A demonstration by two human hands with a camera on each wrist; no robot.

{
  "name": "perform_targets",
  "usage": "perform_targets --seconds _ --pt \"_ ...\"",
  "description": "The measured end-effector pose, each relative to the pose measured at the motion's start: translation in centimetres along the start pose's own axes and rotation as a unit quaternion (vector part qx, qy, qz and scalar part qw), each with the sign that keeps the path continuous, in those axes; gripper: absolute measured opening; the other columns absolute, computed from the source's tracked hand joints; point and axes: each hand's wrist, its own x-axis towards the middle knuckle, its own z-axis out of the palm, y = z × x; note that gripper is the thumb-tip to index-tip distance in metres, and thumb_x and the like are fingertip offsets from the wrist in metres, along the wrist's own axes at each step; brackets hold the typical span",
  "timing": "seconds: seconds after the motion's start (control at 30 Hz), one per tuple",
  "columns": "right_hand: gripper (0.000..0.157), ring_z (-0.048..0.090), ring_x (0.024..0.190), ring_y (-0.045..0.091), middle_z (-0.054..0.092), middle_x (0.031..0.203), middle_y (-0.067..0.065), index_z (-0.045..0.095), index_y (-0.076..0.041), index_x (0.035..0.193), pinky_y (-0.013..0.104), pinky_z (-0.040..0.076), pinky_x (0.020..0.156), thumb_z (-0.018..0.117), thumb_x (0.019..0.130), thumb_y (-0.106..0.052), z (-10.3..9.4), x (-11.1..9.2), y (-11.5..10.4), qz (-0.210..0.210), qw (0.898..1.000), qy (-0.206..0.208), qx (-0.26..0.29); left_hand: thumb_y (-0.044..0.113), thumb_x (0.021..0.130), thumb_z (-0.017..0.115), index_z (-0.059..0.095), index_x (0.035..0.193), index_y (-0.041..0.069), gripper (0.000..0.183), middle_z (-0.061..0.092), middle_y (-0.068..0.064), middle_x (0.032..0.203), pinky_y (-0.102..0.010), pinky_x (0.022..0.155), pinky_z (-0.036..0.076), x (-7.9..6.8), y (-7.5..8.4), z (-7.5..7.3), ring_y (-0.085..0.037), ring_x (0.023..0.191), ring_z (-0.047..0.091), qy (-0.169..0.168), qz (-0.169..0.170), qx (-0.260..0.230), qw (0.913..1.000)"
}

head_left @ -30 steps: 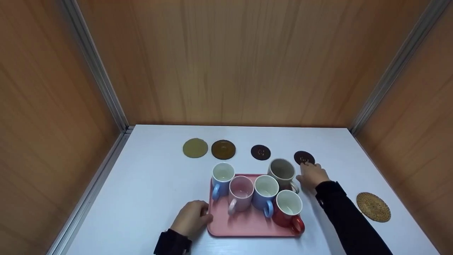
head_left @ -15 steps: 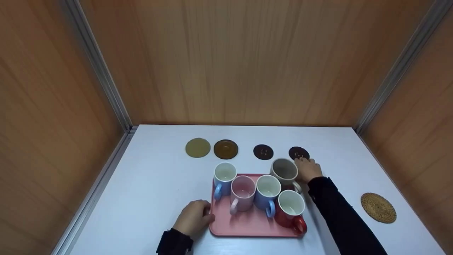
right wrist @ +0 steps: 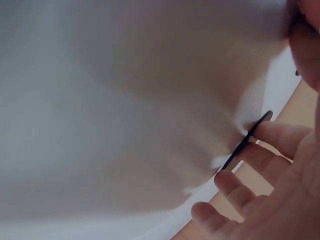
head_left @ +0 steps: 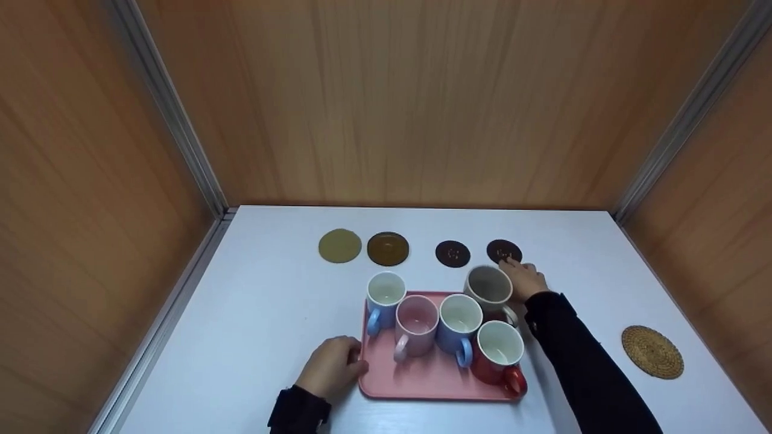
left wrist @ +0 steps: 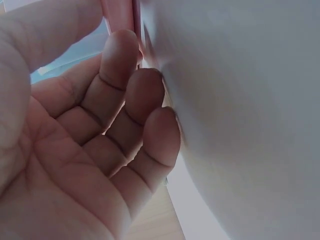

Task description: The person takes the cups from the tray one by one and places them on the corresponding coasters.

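Note:
A pink tray (head_left: 416, 383) on the white table bears a grey mug (head_left: 490, 283), two blue mugs, a pink mug (head_left: 416, 325) and a red mug (head_left: 496, 361). At the tray's left edge my left hand (head_left: 330, 369) holds the rim, thumb above and curled fingers (left wrist: 145, 95) against its side. Behind the grey mug, my right hand (head_left: 523, 281) touches a dark round coaster (head_left: 503, 251) with extended fingertips. The right wrist view shows that coaster (right wrist: 245, 142) edge-on, flat on the table under the fingers. Part of my right hand is hidden by the grey mug.
Left of the touched coaster lie another dark coaster (head_left: 453, 254), a brown round coaster (head_left: 388, 249) and an olive one (head_left: 340, 246). A woven round coaster (head_left: 652, 352) sits near the table's right edge. Wooden panels (head_left: 416, 102) enclose the back and both sides.
My right hand has slid the dark coaster leftward and slightly back, nearer to the other dark coaster. The left hand stays at the tray's edge. The head view has shifted slightly.

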Motion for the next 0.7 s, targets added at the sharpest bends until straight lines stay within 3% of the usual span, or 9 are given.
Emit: perform_targets --seconds 0.33,0.5,0.7 --pt "0.068 0.034 0.143 0.068 0.031 0.167 0.035 0.042 0.005 0.159 0.084 0.027 0.114 0.068 0.100 -0.020 -0.87 -0.04 -0.51 -0.048 0.996 -0.029 0.071 0.012 0.084 0.081 0.071 0.085 0.010 0.010 0.053 0.006 0.070 -0.029 0.061 0.039 -0.05 -0.18 0.14 -0.011 0.066 0.047 0.000 0.001 -0.002 1.0000" --pt "0.061 0.026 0.149 0.067 0.030 0.167 0.035 0.042 0.005 0.158 0.083 0.013 0.120 0.056 0.107 -0.025 -0.83 -0.08 -0.86 -0.059 0.991 -0.038 0.115 0.011 0.083 0.080 0.066 0.078 0.012 0.015 0.049 0.007 0.068 -0.027 0.059 0.036 -0.09 -0.34 0.16 -0.010 0.063 0.044 0.010 0.011 0.002 0.9999" --pt "0.063 0.018 0.152 0.070 0.028 0.168 0.037 0.040 0.002 0.160 0.083 0.008 0.121 0.058 0.106 -0.025 -0.69 0.14 -0.78 -0.065 0.989 -0.061 0.114 0.012 0.083 0.080 0.068 0.081 0.012 0.012 0.051 0.007 0.069 -0.028 0.059 0.038 -0.02 -0.38 0.51 -0.010 0.064 0.046 -0.002 0.012 -0.005 0.9999"
